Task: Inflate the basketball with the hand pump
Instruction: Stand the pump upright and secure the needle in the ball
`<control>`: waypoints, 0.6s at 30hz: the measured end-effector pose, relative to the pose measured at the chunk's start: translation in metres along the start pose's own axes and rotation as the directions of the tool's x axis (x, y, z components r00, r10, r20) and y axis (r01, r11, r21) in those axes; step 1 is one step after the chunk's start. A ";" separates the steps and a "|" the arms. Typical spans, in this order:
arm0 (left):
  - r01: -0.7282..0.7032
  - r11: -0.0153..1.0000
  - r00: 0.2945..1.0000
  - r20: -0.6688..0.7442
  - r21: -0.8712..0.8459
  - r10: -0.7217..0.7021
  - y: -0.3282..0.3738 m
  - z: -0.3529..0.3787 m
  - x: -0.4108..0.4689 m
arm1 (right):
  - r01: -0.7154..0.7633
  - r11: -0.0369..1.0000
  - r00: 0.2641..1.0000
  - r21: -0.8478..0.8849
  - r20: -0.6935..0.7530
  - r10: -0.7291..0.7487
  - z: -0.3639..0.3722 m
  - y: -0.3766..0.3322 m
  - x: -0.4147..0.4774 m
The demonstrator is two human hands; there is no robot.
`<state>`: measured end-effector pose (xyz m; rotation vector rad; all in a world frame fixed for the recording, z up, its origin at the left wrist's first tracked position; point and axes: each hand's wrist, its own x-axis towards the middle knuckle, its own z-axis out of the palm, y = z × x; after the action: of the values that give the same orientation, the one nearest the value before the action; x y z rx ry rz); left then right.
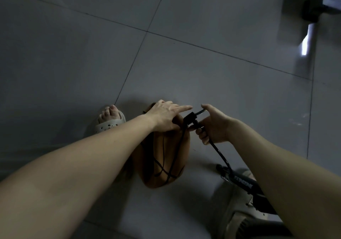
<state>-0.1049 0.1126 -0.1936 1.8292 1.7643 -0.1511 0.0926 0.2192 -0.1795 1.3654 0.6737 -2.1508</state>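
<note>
The picture is dim and low in contrast, with a cold grey-blue cast over the tiled floor [166,63]. The only strong light is a white streak of glare [305,45] on the glossy tiles at upper right. It lies below a dark piece of furniture [311,11] that is smeared and out of focus. A soft shadow spreads on the floor left of and beyond the basketball [166,165], whose brown surface looks muddy. The black hose [217,150] gripped by the right hand [214,126] shows little detail, and the left hand [166,115] is soft-edged. Grout lines bend and the forearms [92,155] swell toward the lower corners, as a wide lens makes them. White lettering on the pump [243,182] is blurred.
</note>
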 end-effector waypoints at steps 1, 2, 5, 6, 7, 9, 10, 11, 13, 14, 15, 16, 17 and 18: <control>0.002 1.000 1.000 -0.002 -0.005 -0.002 0.000 0.000 0.000 | 0.004 1.000 1.000 0.016 -0.004 -0.004 -0.001 0.000 0.001; 0.004 1.000 1.000 -0.003 -0.008 -0.004 0.000 0.000 0.001 | 0.009 1.000 1.000 0.029 -0.009 -0.009 -0.002 0.000 0.001; 0.004 1.000 1.000 -0.008 -0.016 -0.004 0.001 -0.001 0.001 | 0.024 0.998 0.999 0.050 -0.025 -0.022 -0.004 0.000 0.001; 0.011 1.000 1.000 -0.008 -0.025 -0.011 0.002 -0.002 0.001 | 0.029 0.998 0.999 0.054 -0.030 -0.027 -0.005 0.000 0.001; 0.020 0.999 1.000 -0.005 -0.036 -0.020 0.003 -0.003 0.000 | 0.033 0.998 0.999 0.059 -0.033 -0.031 -0.006 0.000 0.001; 0.024 0.999 1.000 -0.010 -0.043 -0.024 0.005 -0.004 0.000 | 0.040 0.997 0.999 0.070 -0.034 -0.038 -0.006 0.000 0.002; 0.021 0.999 1.000 -0.014 -0.042 -0.021 0.005 -0.003 0.001 | 0.042 0.996 0.999 0.073 -0.036 -0.039 -0.006 0.001 0.003; 0.017 0.999 1.000 -0.020 -0.043 -0.018 0.004 -0.002 0.001 | 0.043 0.996 0.998 0.073 -0.039 -0.041 -0.005 0.002 0.004; 0.009 0.999 0.999 -0.034 -0.035 -0.011 0.003 0.000 0.002 | 0.052 0.996 0.998 0.074 -0.041 -0.049 -0.006 0.003 0.005; 0.007 1.000 0.999 -0.040 -0.027 -0.008 0.003 0.001 0.002 | 0.057 0.996 0.998 0.073 -0.041 -0.054 -0.006 0.003 0.005; 0.004 1.000 0.999 -0.048 -0.022 -0.005 0.003 0.001 0.002 | 0.062 0.995 0.997 0.073 -0.043 -0.059 -0.006 0.004 0.005; 0.003 1.000 0.998 -0.055 -0.020 -0.004 0.003 0.002 0.002 | 0.066 0.995 0.997 0.074 -0.046 -0.063 -0.006 0.004 0.005; 0.001 1.000 0.998 -0.063 -0.021 -0.003 0.003 0.002 0.002 | 0.072 0.994 0.996 0.078 -0.051 -0.068 -0.006 0.004 0.006; 0.002 1.000 0.998 -0.067 -0.025 -0.004 0.002 0.002 0.002 | 0.079 0.993 0.996 0.083 -0.057 -0.075 -0.005 0.005 0.006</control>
<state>-0.1021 0.1135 -0.1957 1.8335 1.8072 -0.0690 0.0971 0.2182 -0.1879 1.4684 0.6727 -2.2333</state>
